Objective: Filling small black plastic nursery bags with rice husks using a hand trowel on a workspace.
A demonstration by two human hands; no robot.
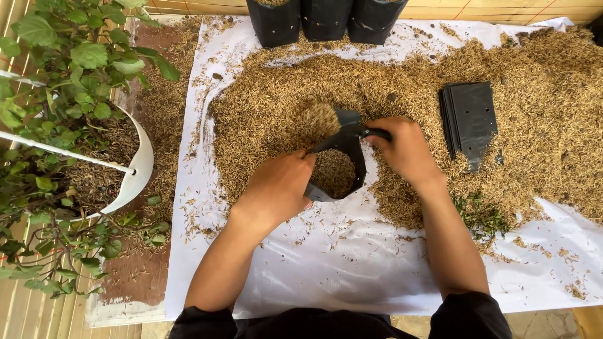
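White sheet [326, 270] heaped with husks [408, 75] | left hand [276, 188] grips soft black bag's [336, 176] rim mid-sheet | right hand [405, 150] closed on scoop [348, 129] tipping husks | bag looks light, floppy; best held by rim.

Hands: two, left hand [276, 188] and right hand [405, 149]. Open black bag [336, 172] part-filled with husk: one. Scoop [342, 120]: one. Filled black bags [326, 19] at far edge: three. Stack of flat bags [470, 119]: one. White sheet [339, 263]: one. Potted plant [63, 94]: one.
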